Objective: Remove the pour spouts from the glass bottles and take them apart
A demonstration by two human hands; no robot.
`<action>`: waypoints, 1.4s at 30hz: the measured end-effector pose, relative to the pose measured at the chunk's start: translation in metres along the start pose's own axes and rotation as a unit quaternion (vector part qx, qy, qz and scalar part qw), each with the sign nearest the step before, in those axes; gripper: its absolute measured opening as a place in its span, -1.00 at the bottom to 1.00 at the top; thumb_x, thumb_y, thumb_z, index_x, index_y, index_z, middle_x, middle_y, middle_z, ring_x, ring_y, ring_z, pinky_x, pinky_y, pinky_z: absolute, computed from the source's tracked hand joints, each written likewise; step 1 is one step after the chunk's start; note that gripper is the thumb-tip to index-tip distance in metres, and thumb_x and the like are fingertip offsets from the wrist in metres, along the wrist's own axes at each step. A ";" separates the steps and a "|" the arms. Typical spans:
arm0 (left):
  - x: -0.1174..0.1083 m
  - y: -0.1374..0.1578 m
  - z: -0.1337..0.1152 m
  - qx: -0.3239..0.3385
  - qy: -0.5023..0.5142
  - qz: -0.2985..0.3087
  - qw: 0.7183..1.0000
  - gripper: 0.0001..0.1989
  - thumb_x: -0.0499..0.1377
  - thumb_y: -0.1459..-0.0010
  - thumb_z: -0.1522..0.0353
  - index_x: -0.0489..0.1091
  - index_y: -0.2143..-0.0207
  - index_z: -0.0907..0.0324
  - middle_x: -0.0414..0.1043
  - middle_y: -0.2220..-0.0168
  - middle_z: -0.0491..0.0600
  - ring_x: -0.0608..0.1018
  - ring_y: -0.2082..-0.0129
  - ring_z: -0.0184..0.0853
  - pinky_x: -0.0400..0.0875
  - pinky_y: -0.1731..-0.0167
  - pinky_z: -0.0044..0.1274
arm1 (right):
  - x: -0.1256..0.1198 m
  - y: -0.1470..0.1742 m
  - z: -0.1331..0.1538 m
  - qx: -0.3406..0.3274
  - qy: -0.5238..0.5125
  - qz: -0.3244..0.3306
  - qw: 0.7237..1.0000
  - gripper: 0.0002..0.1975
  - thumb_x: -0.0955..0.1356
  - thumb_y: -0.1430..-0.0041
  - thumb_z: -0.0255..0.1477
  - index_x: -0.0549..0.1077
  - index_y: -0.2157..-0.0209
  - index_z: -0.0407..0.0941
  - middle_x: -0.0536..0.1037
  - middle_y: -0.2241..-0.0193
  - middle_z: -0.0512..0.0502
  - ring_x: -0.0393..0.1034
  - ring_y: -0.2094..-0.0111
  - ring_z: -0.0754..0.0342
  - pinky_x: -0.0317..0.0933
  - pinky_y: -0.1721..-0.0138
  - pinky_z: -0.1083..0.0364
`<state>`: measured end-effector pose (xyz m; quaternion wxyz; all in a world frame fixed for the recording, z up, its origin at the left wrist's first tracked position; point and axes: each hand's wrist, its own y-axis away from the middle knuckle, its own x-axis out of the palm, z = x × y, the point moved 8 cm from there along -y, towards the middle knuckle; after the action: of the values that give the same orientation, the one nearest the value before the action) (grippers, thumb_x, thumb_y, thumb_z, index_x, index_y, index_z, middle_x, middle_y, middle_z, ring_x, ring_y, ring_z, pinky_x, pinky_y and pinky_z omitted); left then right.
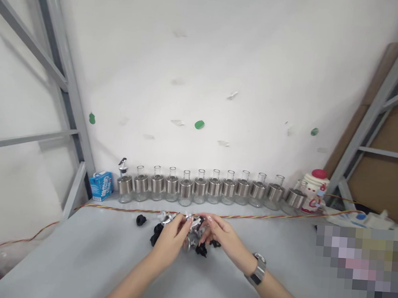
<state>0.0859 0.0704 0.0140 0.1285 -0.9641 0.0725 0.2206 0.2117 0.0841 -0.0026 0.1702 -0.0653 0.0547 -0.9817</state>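
Observation:
My left hand [174, 236] is closed with thumb and fingers around a silver pourer spout [195, 222] above the middle of the table. From the other side my right hand [225, 237] bends over the same spout, its fingertips pinching at it. Beneath and between the hands lies a pile of loose silver spouts and black stoppers [157, 233], partly covered by the fingers. One black stopper [141, 220] sits apart to the left. Behind stands a row of several glass bottles [186, 186] with brushed metal sleeves; the leftmost bottle [125, 187] has a spout in its neck.
A blue carton [101, 186] stands left of the bottles, and a white container with a red lid [314, 191] stands right. A twisted red-yellow wire [248, 217] crosses the grey table [109, 261] before the bottles. Metal frame posts [63, 67] flank the table. A power strip [361, 217] lies right.

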 end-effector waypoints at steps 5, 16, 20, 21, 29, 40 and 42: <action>0.011 0.000 0.005 0.000 0.016 0.045 0.999 -0.66 -0.12 -0.13 0.11 0.24 0.44 0.17 0.34 0.59 -0.15 0.40 0.57 -0.39 0.23 0.52 -0.58 | -0.003 -0.001 -0.003 0.000 -0.031 -0.008 0.999 -0.62 0.32 0.03 -0.14 0.41 0.34 -0.19 0.43 0.63 0.02 0.32 0.62 0.18 0.18 0.52 0.16; 0.013 0.008 -0.012 0.081 -0.061 0.044 0.994 -0.54 0.03 -0.08 0.18 0.10 -0.03 0.08 0.26 0.06 0.04 0.42 0.30 -0.33 0.29 0.22 -0.44 | -0.003 0.004 0.005 -0.051 0.023 -0.021 0.998 -0.72 0.34 0.01 -0.22 0.40 0.36 -0.16 0.45 0.54 0.01 0.31 0.60 0.19 0.24 0.51 0.14; 0.011 0.007 -0.013 0.111 -0.144 0.044 0.982 -0.62 0.01 -0.10 0.22 0.14 0.02 0.08 0.28 0.13 0.03 0.43 0.34 -0.32 0.31 0.27 -0.43 | 0.001 0.007 0.011 -0.067 0.045 -0.017 0.997 -0.74 0.31 -0.04 -0.24 0.39 0.33 -0.16 0.45 0.49 -0.01 0.33 0.59 0.19 0.25 0.48 0.14; 0.011 0.006 -0.014 0.118 -0.171 0.045 0.977 -0.63 0.02 -0.10 0.22 0.15 0.03 0.08 0.29 0.15 0.02 0.43 0.35 -0.32 0.32 0.29 -0.43 | 0.000 0.007 0.012 -0.071 0.049 -0.024 0.996 -0.73 0.29 -0.05 -0.24 0.39 0.32 -0.15 0.44 0.50 0.00 0.33 0.58 0.19 0.25 0.48 0.15; 0.002 0.005 -0.014 0.142 -0.211 0.009 0.967 -0.72 -0.14 -0.18 0.25 0.14 0.11 0.19 0.32 0.22 0.08 0.43 0.27 -0.25 0.31 0.28 -0.42 | -0.023 0.002 0.010 -0.047 0.027 -0.134 0.990 -0.59 0.20 -0.06 -0.09 0.35 0.34 -0.17 0.38 0.59 0.02 0.30 0.68 0.16 0.18 0.62 0.15; 0.004 0.009 -0.028 0.192 -0.314 0.005 0.930 -0.79 -0.13 -0.19 0.39 0.23 0.19 0.12 0.21 0.32 -0.03 0.36 0.41 -0.37 0.28 0.40 -0.55 | -0.012 0.004 0.011 -0.041 0.071 -0.107 0.991 -0.62 0.16 -0.09 -0.08 0.27 0.45 -0.14 0.34 0.63 0.07 0.27 0.68 0.19 0.16 0.62 0.18; 0.009 0.012 -0.030 0.219 -0.411 0.005 0.885 -0.78 -0.09 -0.13 0.48 0.26 0.21 0.11 0.20 0.35 -0.05 0.34 0.45 -0.37 0.26 0.46 -0.57 | -0.006 0.005 0.014 -0.046 0.098 -0.076 0.991 -0.62 0.14 -0.12 -0.10 0.25 0.51 -0.13 0.31 0.63 0.08 0.26 0.67 0.20 0.15 0.59 0.18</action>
<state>0.1038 0.0502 0.0337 0.3534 -0.7340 0.0649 0.5763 0.2216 0.0800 0.0096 0.0856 0.0197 0.1109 -0.9899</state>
